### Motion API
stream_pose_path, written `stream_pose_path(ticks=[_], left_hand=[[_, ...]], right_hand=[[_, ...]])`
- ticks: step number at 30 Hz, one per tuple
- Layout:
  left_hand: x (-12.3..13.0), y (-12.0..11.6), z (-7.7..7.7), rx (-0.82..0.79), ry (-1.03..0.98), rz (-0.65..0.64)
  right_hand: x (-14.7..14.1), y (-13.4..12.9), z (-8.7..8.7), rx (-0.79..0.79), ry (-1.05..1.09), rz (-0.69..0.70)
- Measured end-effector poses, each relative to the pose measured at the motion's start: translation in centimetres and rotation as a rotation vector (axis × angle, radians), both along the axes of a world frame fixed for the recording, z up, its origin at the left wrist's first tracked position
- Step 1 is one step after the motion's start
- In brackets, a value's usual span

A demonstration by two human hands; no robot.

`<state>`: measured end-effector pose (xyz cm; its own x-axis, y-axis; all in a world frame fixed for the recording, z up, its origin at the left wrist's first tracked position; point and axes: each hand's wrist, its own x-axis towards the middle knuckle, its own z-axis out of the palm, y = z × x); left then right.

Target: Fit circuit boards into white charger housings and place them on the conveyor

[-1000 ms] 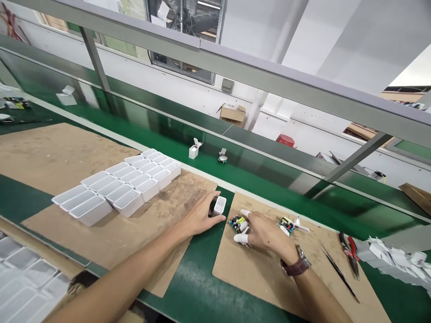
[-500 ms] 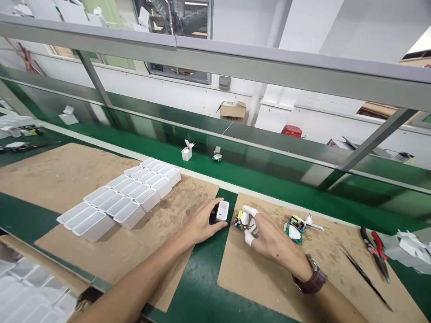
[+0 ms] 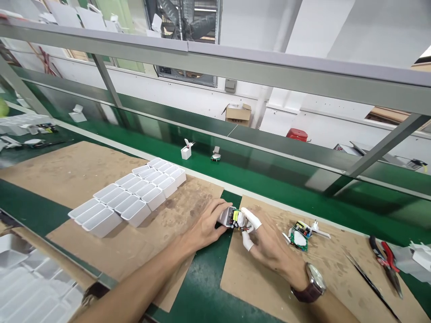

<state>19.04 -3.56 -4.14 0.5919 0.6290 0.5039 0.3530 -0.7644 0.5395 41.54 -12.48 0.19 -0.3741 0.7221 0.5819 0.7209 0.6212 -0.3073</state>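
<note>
My left hand (image 3: 207,224) grips a small white plastic case (image 3: 224,217), its open end turned toward the right. Between the covered thumb and fingertips of my right hand (image 3: 266,242) is a circuit board assembly (image 3: 237,218) with yellow and black parts. The left end of the assembly is at the mouth of the case; how far in it sits is hidden. Another circuit board (image 3: 299,237), with a white patch, lies on the cardboard (image 3: 256,278) to the right of my right hand.
Rows of white cases (image 3: 134,193) stand on the left cardboard. Pliers (image 3: 387,262) and tweezers (image 3: 368,282) lie at the right. A filled case (image 3: 186,150) and a small board (image 3: 216,155) sit on the green belt (image 3: 269,175). More cases (image 3: 30,282) fill a box at lower left.
The case in my left hand has tilted from facing up to facing right. My right hand has brought the circuit board assembly leftward to its mouth. The view has shifted slightly.
</note>
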Motion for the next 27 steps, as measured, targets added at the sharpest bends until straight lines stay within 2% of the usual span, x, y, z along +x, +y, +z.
stream_pose_path(ticks=[4, 11, 27], left_hand=[[0.1, -0.2, 0.2, 0.07, -0.002, -0.019], [0.3, -0.3, 0.3, 0.116, 0.022, -0.038], [0.4, -0.5, 0.6, 0.101, 0.052, -0.028]], right_hand=[[-0.2, 0.0, 0.1, 0.038, -0.008, -0.013], [-0.2, 0.0, -0.4, 0.0, -0.023, -0.03], [0.2, -0.1, -1.0, -0.069, -0.041, -0.044]])
